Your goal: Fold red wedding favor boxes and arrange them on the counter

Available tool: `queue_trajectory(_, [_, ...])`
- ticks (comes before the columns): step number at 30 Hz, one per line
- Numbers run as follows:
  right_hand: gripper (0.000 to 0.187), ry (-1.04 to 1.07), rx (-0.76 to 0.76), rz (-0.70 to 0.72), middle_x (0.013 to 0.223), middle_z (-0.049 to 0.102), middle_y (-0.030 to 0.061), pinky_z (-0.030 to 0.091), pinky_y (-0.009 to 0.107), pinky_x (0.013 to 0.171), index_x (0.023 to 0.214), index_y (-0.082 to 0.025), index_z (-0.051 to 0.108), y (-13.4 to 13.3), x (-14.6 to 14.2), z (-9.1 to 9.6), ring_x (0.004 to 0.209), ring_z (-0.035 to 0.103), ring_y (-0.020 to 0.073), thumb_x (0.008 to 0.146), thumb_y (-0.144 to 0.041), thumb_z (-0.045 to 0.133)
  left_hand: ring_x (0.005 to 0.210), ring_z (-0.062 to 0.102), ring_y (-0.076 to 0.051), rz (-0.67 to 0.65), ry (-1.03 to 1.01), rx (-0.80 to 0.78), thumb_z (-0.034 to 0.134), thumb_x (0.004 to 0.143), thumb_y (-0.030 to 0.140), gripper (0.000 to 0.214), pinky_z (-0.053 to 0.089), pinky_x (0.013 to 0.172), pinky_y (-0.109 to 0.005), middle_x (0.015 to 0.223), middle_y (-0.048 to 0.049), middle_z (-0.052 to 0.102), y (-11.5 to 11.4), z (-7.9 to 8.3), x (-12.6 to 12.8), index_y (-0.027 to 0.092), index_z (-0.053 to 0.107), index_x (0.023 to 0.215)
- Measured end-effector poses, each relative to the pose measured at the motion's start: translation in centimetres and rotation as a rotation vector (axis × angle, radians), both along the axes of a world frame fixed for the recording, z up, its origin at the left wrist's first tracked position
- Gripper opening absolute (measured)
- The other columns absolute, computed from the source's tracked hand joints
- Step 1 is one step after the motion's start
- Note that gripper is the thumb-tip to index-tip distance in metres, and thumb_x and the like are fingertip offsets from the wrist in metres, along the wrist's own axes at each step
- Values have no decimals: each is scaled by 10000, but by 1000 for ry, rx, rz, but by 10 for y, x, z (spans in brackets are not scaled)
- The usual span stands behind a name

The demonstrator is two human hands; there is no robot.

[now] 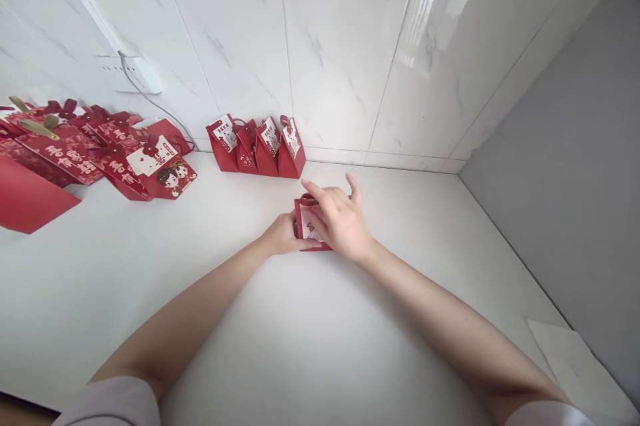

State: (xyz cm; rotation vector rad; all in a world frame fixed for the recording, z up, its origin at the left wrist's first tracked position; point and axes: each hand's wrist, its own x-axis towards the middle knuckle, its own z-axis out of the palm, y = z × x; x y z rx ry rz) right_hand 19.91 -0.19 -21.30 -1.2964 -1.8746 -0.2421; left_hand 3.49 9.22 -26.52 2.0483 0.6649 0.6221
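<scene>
A small red gift box [299, 221] with a white printed front panel stands on the white tabletop in front of me. My left hand [284, 234] is closed around its left side, with the thumb along the lower front. Across the front and top of the same box lies my right hand [340, 216], fingers spread. Its index finger reaches over the top edge, and the little finger sticks up. The right hand hides the right part of the box. Part of a dark red ribbon loop shows at the top.
Against the tiled wall stands a row of several red gift boxes [260, 149]. Many more red boxes [125, 159] with ribbons crowd the left. A grey cable [150, 96] runs down from a wall socket [133, 74]. A pale flat sheet [575, 359] lies at the right edge.
</scene>
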Motion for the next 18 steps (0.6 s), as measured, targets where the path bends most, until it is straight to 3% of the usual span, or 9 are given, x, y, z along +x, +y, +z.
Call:
queue_trajectory(3, [410, 100, -59, 94, 972, 696, 17, 396, 466, 1072, 1382, -309, 439, -4, 15, 20, 953, 653, 212, 980, -231, 443, 980, 680, -323, -5, 64, -25, 864, 573, 426, 650, 559, 834, -435, 1030, -73, 728, -1, -3, 0, 214, 649, 1149])
queue_trajectory(6, [321, 206, -168, 173, 938, 684, 26, 534, 363, 837, 1274, -271, 555, -8, 40, 38, 870, 656, 205, 960, -279, 486, 1035, 672, -322, -10, 73, -105, 855, 597, 420, 676, 562, 866, -441, 1083, -67, 726, 0, -6, 0, 221, 625, 1201])
queue_trajectory(10, [164, 137, -281, 267, 955, 704, 36, 537, 328, 726, 959, -241, 701, -17, 70, 54, 834, 668, 199, 932, -309, 555, 1053, 667, -325, -16, 43, -119, 851, 606, 405, 655, 563, 874, -449, 1109, -67, 724, 0, -5, 0, 226, 639, 1199])
queue_trajectory(18, [174, 133, -369, 280, 1019, 734, 20, 548, 357, 794, 1048, -262, 696, -30, 90, 60, 920, 700, 219, 918, -304, 589, 1091, 651, -328, -69, 20, -173, 838, 633, 407, 695, 559, 870, -459, 1169, -97, 698, 3, -8, 0, 229, 600, 1261])
